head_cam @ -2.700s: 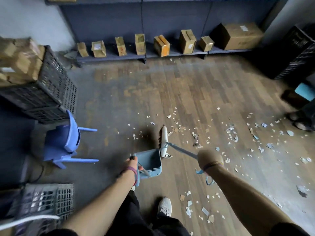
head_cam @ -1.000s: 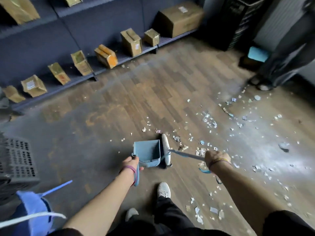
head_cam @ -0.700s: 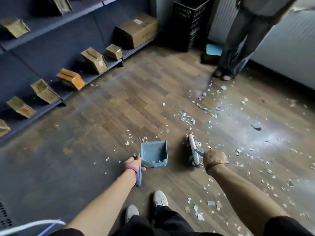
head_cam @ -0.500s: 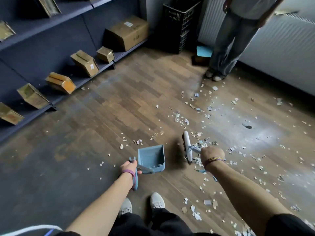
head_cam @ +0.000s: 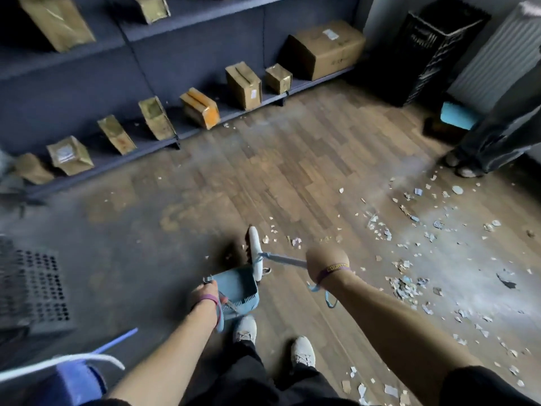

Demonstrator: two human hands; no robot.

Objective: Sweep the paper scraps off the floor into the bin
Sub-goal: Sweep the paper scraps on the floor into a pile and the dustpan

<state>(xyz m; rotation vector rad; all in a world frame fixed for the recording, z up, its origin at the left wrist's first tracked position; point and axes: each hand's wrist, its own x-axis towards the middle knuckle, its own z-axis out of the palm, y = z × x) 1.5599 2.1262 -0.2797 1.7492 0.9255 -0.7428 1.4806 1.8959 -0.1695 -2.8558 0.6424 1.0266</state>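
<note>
My left hand (head_cam: 205, 293) grips the handle of a blue dustpan (head_cam: 238, 287), which sits just in front of my shoes. My right hand (head_cam: 325, 259) grips the thin blue handle of a small broom; its white brush head (head_cam: 254, 250) rests on the wooden floor right at the dustpan's far right corner. Paper scraps (head_cam: 405, 285) lie scattered over the floor, mostly to the right of my right arm, and a few small ones (head_cam: 295, 240) lie just beyond the brush. No bin can be picked out with certainty.
A low dark shelf (head_cam: 263, 98) with several cardboard boxes runs along the back. A black crate (head_cam: 430, 45) stands in the far right corner beside another person's legs (head_cam: 483, 148). A dark perforated crate (head_cam: 32, 291) and a blue chair (head_cam: 76, 382) are at my left.
The view has swung back to the left. The brush head moved left from the scrap patch to the dustpan's edge, and the dustpan has tilted and come closer to my feet.
</note>
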